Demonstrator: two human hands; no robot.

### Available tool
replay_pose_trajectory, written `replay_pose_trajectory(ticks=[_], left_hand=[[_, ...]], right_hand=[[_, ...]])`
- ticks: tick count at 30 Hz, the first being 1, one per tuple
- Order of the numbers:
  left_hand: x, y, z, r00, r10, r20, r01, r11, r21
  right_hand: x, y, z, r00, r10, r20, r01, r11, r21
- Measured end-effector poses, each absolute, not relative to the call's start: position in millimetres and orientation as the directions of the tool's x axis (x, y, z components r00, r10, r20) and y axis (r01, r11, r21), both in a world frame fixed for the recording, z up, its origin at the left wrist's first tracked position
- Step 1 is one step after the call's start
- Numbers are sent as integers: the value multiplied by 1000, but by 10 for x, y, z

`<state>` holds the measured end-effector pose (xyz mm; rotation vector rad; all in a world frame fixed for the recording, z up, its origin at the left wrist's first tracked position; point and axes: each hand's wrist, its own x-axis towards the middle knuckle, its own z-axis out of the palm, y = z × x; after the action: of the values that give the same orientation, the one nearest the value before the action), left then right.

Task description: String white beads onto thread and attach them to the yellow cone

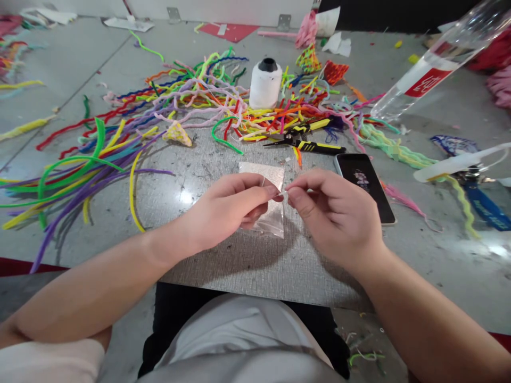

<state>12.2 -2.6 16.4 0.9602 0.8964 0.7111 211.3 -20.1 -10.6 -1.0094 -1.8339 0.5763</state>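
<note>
My left hand [239, 205] is closed, thumb and fingertips pinched on a thin white thread [262, 182]. Facing it, my right hand [335, 210] pinches too, its thumb and forefinger close to the left fingertips. A tiny pale bit shows between the two hands, too small to name. Beneath them a small clear plastic bag [275, 226] lies on the grey table, partly covered by my left hand. A dark-screened phone [365, 183] lies flat just past my right hand.
A white thread spool [264, 88] stands among many coloured pipe cleaners [191, 96]. Black-and-yellow pliers [303, 143] lie before it. Long fuzzy strips [72, 186] spread at left. On the right are a tilted clear bottle [431, 74], a white squeeze bottle [451, 165] and a blue lanyard [485, 205].
</note>
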Motion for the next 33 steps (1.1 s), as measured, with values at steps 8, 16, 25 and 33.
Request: replay_pose_trajectory(ticks=[8,16,25,33], left_hand=[[131,-24,186,428,841,-330,-58,390,919],[102,-12,131,436,861,-263,11,287,958],[86,-9,128,414,857,-307,54,313,948],[84,10,156,394,856,-336,29,354,935]], right_hand=[[2155,-150,-119,-312,758,573,469,647,-601],[2167,-140,-118,-328,687,648,504,708,-495],[2201,-132,-130,-322,714,622,560,673,-483],[2252,-90,-105,-315,677,665,581,692,-429]])
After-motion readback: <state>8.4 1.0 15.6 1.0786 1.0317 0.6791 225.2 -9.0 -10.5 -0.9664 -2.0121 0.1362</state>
